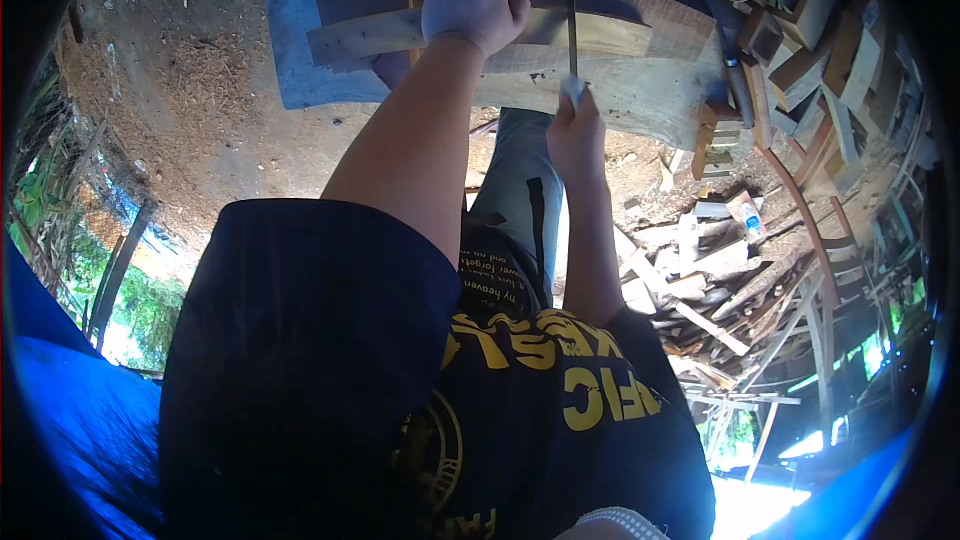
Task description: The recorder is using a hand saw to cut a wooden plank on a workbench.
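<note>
My left hand (475, 15) is closed in a fist over a long pale wooden strip (370, 36), holding it on top of wider brown boards (675, 25). These lie across a worn tabletop (640, 105). My right hand (577, 135) is wrapped round the light-coloured handle of what looks like a handsaw (571, 15). Its long, thin blade appears edge-on and points away from me. The blade crosses the strip to the right of my left hand. Any teeth or cut are too small to make out.
Stacked wooden pieces (800, 75) crowd the right side of the table. Below them, offcuts and scrap wood (700, 260) litter the ground. A dark tool-like bar (735, 70) lies along the table's right end. Sawdust (205, 75) covers dirt ground at left.
</note>
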`<control>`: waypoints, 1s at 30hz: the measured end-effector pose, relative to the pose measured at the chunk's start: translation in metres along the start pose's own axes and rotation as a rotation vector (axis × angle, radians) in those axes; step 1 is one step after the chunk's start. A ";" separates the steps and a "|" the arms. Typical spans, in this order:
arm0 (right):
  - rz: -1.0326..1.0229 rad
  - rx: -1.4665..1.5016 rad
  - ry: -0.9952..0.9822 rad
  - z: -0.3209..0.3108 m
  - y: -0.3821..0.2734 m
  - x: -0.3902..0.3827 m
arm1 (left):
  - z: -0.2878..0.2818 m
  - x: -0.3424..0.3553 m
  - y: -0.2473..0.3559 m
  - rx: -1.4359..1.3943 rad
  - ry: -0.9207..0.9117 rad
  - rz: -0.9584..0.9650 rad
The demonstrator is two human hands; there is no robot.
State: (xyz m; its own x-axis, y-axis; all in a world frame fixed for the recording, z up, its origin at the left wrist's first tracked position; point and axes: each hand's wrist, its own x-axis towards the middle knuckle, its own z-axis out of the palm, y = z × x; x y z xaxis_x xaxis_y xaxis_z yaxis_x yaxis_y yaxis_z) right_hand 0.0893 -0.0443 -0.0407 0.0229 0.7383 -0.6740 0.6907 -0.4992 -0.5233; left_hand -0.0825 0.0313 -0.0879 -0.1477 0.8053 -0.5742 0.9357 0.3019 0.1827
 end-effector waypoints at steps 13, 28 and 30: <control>0.012 -0.009 -0.028 -0.001 0.000 0.009 | 0.002 0.003 0.003 0.007 0.022 0.004; -0.068 -0.031 0.005 -0.016 -0.001 0.005 | 0.005 0.002 0.003 0.014 -0.001 -0.032; -0.057 0.000 0.126 -0.012 0.004 -0.010 | 0.005 0.001 -0.002 0.019 0.025 -0.029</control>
State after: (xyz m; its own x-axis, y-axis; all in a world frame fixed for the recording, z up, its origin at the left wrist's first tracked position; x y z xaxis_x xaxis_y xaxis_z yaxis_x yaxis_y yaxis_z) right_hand 0.1007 -0.0477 -0.0298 0.0740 0.8165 -0.5726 0.6931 -0.4549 -0.5592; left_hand -0.0826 0.0294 -0.0931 -0.1830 0.8090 -0.5586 0.9367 0.3160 0.1509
